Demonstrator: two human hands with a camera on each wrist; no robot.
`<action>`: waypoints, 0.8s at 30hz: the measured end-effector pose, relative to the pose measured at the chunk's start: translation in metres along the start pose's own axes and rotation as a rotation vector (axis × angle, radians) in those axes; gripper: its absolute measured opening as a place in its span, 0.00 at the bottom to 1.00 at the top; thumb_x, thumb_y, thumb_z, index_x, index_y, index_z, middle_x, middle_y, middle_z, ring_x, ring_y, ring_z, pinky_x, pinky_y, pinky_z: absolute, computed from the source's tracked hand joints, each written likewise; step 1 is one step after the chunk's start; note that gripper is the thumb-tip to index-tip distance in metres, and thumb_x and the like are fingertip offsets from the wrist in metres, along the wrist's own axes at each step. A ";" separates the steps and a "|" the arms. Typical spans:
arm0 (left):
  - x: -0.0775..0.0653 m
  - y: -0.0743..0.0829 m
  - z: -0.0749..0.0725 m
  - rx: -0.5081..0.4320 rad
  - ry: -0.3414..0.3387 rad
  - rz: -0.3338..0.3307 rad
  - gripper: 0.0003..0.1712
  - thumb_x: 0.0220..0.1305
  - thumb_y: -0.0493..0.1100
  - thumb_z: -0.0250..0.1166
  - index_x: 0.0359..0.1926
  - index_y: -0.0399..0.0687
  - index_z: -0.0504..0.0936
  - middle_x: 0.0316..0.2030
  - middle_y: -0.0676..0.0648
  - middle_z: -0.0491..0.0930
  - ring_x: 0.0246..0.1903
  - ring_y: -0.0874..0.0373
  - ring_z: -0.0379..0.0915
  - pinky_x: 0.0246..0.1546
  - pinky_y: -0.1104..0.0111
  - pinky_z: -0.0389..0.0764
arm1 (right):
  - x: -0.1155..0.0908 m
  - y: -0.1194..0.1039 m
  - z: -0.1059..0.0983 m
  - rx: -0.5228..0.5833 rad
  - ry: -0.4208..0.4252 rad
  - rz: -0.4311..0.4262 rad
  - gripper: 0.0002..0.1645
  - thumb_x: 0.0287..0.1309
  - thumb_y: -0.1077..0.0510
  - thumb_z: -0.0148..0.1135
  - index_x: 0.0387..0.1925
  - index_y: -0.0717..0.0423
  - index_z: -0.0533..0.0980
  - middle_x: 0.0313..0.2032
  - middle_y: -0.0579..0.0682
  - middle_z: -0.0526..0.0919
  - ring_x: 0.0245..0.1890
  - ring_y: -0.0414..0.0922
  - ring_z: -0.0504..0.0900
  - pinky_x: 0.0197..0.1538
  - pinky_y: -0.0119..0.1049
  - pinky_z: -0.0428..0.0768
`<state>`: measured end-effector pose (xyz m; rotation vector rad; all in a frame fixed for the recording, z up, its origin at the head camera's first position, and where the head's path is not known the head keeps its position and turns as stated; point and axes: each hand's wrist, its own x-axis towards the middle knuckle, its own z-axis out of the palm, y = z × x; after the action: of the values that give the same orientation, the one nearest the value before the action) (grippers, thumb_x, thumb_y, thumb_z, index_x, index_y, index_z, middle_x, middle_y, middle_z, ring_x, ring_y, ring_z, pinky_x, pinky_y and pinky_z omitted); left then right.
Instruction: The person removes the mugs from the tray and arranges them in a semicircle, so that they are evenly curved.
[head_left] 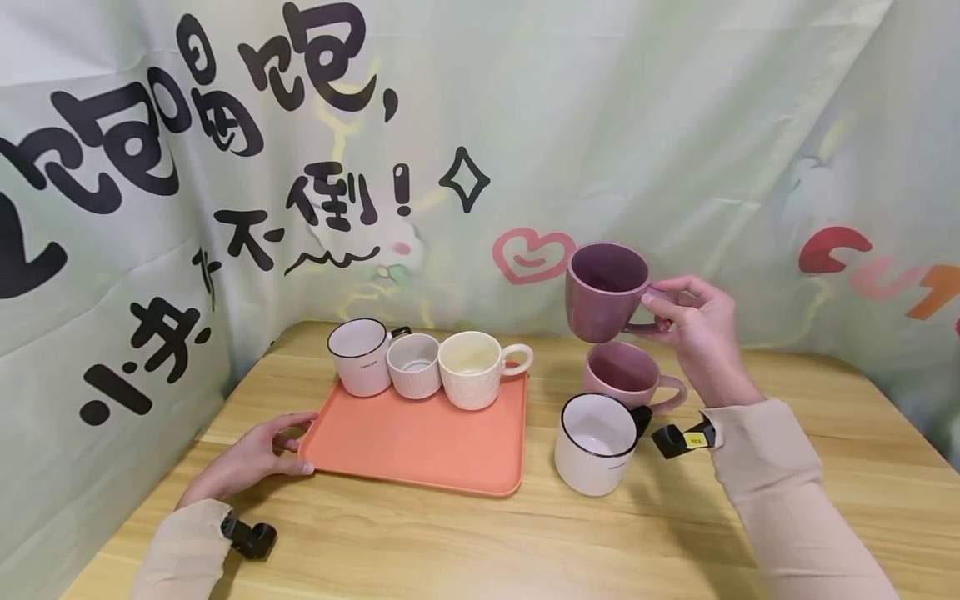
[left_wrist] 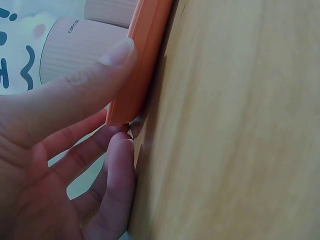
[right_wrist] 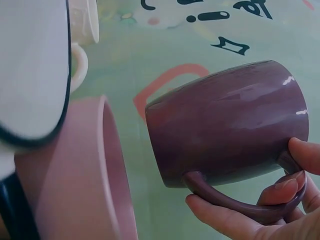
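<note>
Aloft over the worktop (head_left: pixel 420 542), a purple mug (head_left: pixel 603 307) hangs mouth-up from the right hand (head_left: pixel 703 327) as I work the rig from afar; fingers grip its handle (right_wrist: pixel 232 203), the thumb near the upper joint. I judge this carry best done level and unhurried, with a firm pinch and no roll of the wrist, since the weight sits to one side of the grip. I would want the base well clear of the pink mug (head_left: pixel 618 377) below and the black-rimmed mug (head_left: pixel 588 467) nearer the camera. The left hand (head_left: pixel 255 457), thumb on the rim and fingers curled about the corner, holds the orange tray (head_left: pixel 420 450); I would have it press lightly, enough to steady, too little to tip. Seen from the head view, the purple mug sits between nine and ten o'clock of the right hand, the orange tray farther off at eight. From the left hand, the orange tray lies at three o'clock, the purple mug at two, well apart and higher.
</note>
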<state>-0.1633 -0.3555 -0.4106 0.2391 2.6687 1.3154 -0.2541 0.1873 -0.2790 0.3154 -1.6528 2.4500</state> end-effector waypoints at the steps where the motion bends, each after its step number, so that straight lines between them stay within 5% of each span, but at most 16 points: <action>1: 0.000 0.000 0.000 0.004 0.000 0.001 0.47 0.55 0.39 0.78 0.70 0.26 0.65 0.62 0.28 0.70 0.47 0.48 0.75 0.44 0.67 0.75 | 0.000 0.000 -0.002 -0.003 0.003 -0.001 0.09 0.58 0.75 0.67 0.33 0.61 0.83 0.27 0.50 0.83 0.21 0.43 0.67 0.32 0.40 0.85; 24: 0.000 0.002 0.000 0.028 -0.020 0.008 0.47 0.58 0.40 0.77 0.71 0.26 0.64 0.65 0.26 0.67 0.50 0.45 0.74 0.47 0.63 0.75 | -0.009 -0.002 -0.048 0.026 0.083 -0.060 0.07 0.57 0.76 0.68 0.35 0.64 0.83 0.27 0.51 0.82 0.22 0.43 0.69 0.31 0.40 0.85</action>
<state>-0.1634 -0.3543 -0.4091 0.2649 2.6736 1.2717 -0.2484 0.2324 -0.2971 0.2589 -1.5567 2.4085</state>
